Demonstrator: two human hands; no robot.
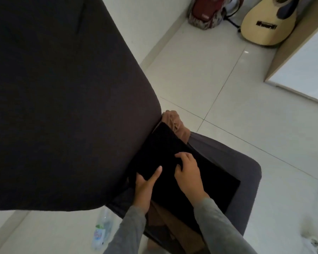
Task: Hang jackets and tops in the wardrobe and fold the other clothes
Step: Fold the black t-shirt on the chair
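A folded black garment (pixel 206 173) lies on the dark grey sofa seat (pixel 246 162), on top of brown clothes (pixel 178 125) that stick out beyond it at the far end and near my sleeves. My left hand (pixel 145 187) holds the garment's left edge, thumb on top and fingers under the fold. My right hand (pixel 188 170) rests on top of the black cloth with bent fingers pressing down. Both arms wear grey sleeves.
The sofa's tall dark backrest (pixel 62 107) fills the left. A plastic water bottle (pixel 102 230) lies on the white tiled floor beside the sofa. An acoustic guitar (pixel 270 21) and a red bag (pixel 207 11) stand against the far wall. A light wooden cabinet (pixel 301 57) is at right.
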